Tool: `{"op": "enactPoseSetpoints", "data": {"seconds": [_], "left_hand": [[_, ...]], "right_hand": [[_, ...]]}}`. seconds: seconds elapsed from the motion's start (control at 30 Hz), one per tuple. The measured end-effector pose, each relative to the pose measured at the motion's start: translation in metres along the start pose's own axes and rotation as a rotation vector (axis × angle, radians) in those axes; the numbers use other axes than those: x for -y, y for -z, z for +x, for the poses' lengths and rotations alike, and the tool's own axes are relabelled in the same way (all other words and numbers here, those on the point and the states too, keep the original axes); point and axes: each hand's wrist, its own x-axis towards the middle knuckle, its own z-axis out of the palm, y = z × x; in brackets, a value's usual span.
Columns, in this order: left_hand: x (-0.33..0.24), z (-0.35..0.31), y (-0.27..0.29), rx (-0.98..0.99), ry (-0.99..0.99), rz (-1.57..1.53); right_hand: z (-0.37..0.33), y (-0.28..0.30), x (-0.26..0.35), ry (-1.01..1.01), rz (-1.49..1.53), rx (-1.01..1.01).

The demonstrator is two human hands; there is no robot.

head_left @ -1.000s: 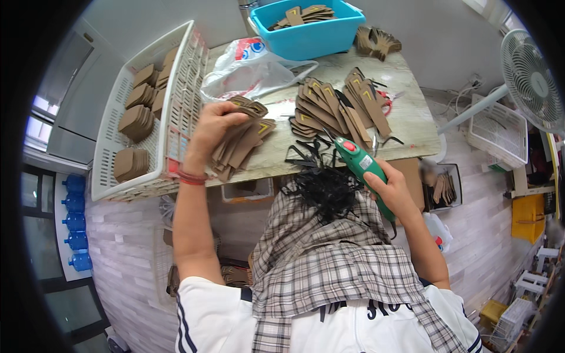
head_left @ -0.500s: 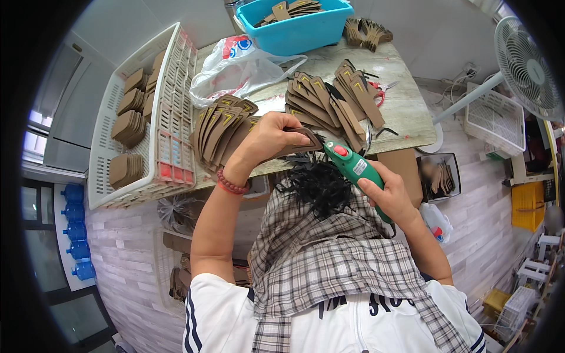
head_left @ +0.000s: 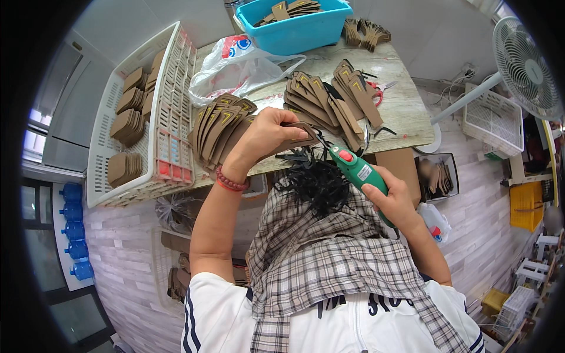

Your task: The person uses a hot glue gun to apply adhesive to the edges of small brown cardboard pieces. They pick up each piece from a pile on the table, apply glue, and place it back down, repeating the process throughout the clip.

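Note:
Between the thumb and fingers of my left hand [head_left: 263, 136] is a flat brown piece with a dark edge [head_left: 304, 140]. My right hand [head_left: 393, 199] is wrapped round a green handheld electric cutter [head_left: 358, 168] with a red button. Its dark narrow tip points up and left, close to the piece's right end; I cannot tell whether they touch. Below them, a heap of black strip scraps [head_left: 315, 185] lies on my checked apron [head_left: 335, 270]. Fanned brown pieces with yellow marks [head_left: 222, 129] lie beside my left hand, and more brown pieces [head_left: 321, 100] lie beyond it.
A white plastic crate [head_left: 168, 138] with stacks of brown pieces stands left. On the table [head_left: 406, 112] are a blue bin [head_left: 300, 32], a white plastic bag [head_left: 235, 73], red-handled scissors [head_left: 379, 91] and bundled brown pieces [head_left: 368, 35]. A fan [head_left: 527, 67] stands right.
The cutter in my right hand has moved slightly right and down, away from the brown piece, and its dark tip shows more. My left hand has shifted slightly, still holding the piece.

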Motion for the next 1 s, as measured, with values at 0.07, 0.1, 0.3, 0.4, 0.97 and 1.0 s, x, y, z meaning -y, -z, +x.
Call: {"op": "enactPoseSetpoints", "data": {"seconds": [0.07, 0.1, 0.3, 0.4, 0.97, 1.0], "left_hand": [[0.001, 0.000, 0.000, 0.003, -0.012, 0.014], [0.005, 0.001, 0.001, 0.009, -0.022, 0.040], [0.008, 0.003, 0.003, 0.100, 0.050, 0.116], [0.006, 0.004, -0.002, 0.148, 0.063, 0.061], [0.030, -0.016, 0.134, -0.487, -0.054, 0.360], [0.042, -0.011, 0.139, -0.700, -0.226, 0.911]], "right_hand": [[0.000, 0.000, 0.001, -0.006, -0.019, 0.001], [0.001, 0.000, -0.001, -0.005, -0.013, 0.003], [0.000, 0.000, 0.005, -0.071, 0.008, 0.026], [0.002, -0.003, 0.000, -0.008, 0.001, 0.011], [0.011, -0.001, -0.013, -0.072, 0.170, -0.107], [0.012, 0.000, -0.015, -0.075, 0.170, -0.117]]}}
